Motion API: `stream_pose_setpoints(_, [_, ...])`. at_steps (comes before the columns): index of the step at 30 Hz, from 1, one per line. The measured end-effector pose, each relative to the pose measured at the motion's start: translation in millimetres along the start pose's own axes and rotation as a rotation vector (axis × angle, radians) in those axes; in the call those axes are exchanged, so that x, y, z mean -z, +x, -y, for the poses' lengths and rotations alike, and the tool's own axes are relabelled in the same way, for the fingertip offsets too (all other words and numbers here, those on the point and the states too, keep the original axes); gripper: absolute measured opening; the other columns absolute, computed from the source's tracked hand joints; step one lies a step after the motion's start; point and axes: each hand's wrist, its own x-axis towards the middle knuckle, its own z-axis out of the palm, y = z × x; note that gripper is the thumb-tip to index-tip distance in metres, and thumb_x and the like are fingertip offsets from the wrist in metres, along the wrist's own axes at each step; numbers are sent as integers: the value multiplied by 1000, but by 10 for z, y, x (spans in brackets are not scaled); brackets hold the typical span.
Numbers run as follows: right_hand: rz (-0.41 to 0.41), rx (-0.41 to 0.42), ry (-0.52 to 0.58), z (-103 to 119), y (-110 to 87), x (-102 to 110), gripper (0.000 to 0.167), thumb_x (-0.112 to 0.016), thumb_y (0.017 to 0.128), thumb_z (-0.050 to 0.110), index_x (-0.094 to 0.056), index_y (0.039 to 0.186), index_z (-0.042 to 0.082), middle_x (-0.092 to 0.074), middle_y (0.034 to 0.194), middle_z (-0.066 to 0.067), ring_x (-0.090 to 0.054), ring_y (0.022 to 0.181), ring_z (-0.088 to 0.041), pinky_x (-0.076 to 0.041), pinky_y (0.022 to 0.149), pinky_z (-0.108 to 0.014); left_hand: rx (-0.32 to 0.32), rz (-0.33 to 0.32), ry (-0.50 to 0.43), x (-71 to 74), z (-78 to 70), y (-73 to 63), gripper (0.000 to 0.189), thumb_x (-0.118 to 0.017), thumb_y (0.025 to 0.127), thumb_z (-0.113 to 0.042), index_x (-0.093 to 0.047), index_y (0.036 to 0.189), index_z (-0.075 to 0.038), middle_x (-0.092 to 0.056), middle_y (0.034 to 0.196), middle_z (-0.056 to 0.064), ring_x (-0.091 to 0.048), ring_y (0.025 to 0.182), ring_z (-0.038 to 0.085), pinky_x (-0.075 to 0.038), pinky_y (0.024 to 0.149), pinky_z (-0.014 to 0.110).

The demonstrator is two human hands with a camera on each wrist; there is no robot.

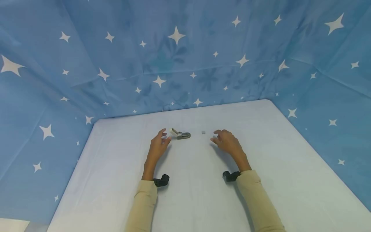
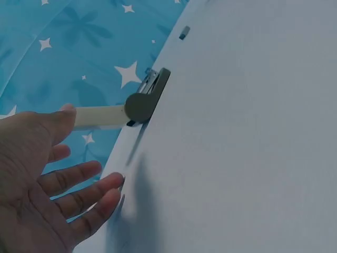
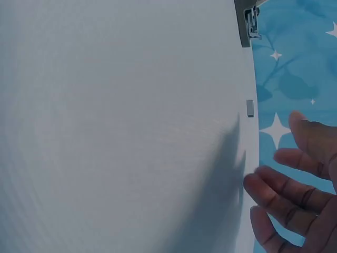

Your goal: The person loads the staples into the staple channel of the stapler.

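White counter (image 1: 191, 199), blue star-printed cloth (image 1: 162, 61) behind it. Grey stapler (image 1: 184, 136) lies near the middle of the head frame, long axis roughly across it, pale lid (image 1: 174, 131) swung open toward upper left. Left hand (image 1: 156, 147) is the nearer one: stapler just right of its fingers (image 2: 73, 175), lid end closest. Thumb (image 2: 64, 118) and lid overlap in the left wrist view; contact cannot be told. Small grey block (image 1: 203, 132), possibly a staple strip, sits apart from the stapler, to its right, just left of the right hand (image 1: 229, 142). Both hands: fingers loosely bent, grasping nothing. Container: stapler's metal channel (image 3: 253, 23), exposed; whether staples are inside, cannot tell.
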Motion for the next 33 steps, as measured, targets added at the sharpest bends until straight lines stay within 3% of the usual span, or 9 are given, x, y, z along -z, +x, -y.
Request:
stream_pose_setpoints(3, [14, -35, 100, 0, 0, -16, 39, -64, 96, 28, -63, 123, 0, -68, 91, -14, -61, 76, -23, -52, 65, -36, 69, 26, -129, -44, -12, 35, 56, -56, 100, -32, -40, 147, -6, -58, 136, 20, -64, 115, 35, -55, 92, 46])
stream_pose_setpoints(7, [22, -58, 184, -50, -12, -91, 33, -67, 94, 25, -65, 117, 2, -69, 91, -12, -61, 76, -20, -50, 66, -32, 173, 35, -284, -112, -13, 59, 54, -55, 101, -36, -41, 146, -10, -59, 136, 17, -68, 110, 31, -56, 90, 40])
stream_pose_setpoints(12, [-1, -40, 226, -118, -7, -161, 27, -70, 91, 20, -67, 112, 3, -68, 87, -11, -59, 76, -20, -49, 67, -32, 229, 42, -464, -159, -50, 88, 51, -54, 101, -33, -43, 145, -9, -62, 130, 19, -70, 104, 32, -58, 87, 34])
stream_pose_setpoints(23, [16, -52, 268, -144, 2, -196, 31, -74, 86, 14, -65, 114, 5, -64, 86, -6, -56, 75, -17, -45, 68, -29, 270, 41, -533, -195, -75, 140, 44, -51, 103, -27, -46, 144, -13, -69, 116, 24, -72, 99, 30, -59, 80, 29])
stream_pose_setpoints(33, [33, -65, 245, -139, 33, -161, 32, -74, 86, 15, -64, 114, 5, -64, 82, -5, -55, 71, -17, -42, 64, -27, 293, 5, -587, -218, -80, 154, 39, -54, 102, -26, -52, 138, -12, -68, 120, 22, -72, 100, 31, -59, 74, 28])
